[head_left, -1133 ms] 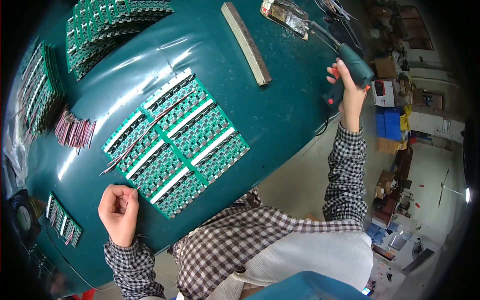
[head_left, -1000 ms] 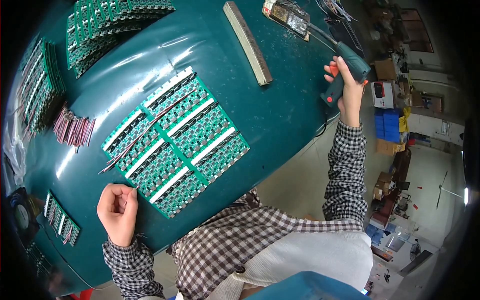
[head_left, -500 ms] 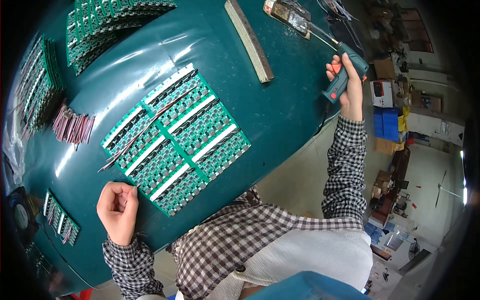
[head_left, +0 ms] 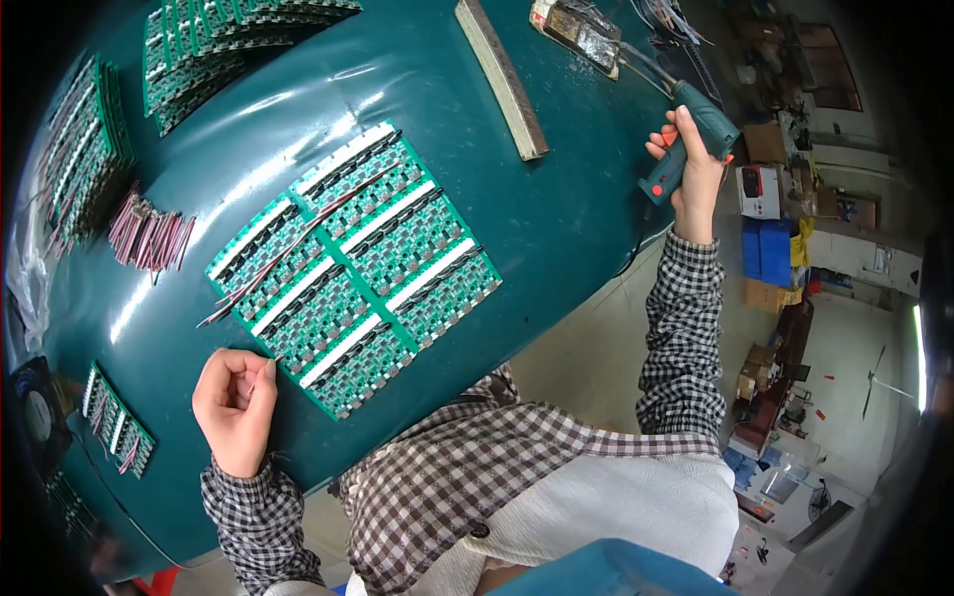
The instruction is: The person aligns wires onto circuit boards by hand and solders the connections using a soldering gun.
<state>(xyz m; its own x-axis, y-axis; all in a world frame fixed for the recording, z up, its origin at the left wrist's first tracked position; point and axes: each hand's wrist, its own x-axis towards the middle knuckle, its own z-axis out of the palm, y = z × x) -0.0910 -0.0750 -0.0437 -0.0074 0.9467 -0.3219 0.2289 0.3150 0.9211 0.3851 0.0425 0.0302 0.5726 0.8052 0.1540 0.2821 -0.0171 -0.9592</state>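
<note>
My right hand (head_left: pixel 699 164) is wrapped round a dark green soldering gun (head_left: pixel 706 124) with orange and red parts. The gun's thin metal end reaches to a worn, solder-stained metal holder (head_left: pixel 586 38) at the far right. Beside the lower left edge of a panel of green circuit boards (head_left: pixel 363 273), my left hand (head_left: pixel 237 402) is closed in a pinch. Whatever sits between its fingertips is too small to name. Several loose red, black and white wires (head_left: pixel 283 256) lie slantwise across the panel's upper left part.
A bundle of short wires (head_left: pixel 151 236) lies left of the panel. Stacked circuit boards (head_left: pixel 89 149) and more stacks (head_left: pixel 199 60) stand at the far left. A smaller board (head_left: pixel 117 422) lies near the left edge. A long bar (head_left: pixel 504 81) rests between panel and holder.
The whole view has shifted slightly. Both hands keep nearly the same places and grips, and the soldering gun's end remains at the holder.
</note>
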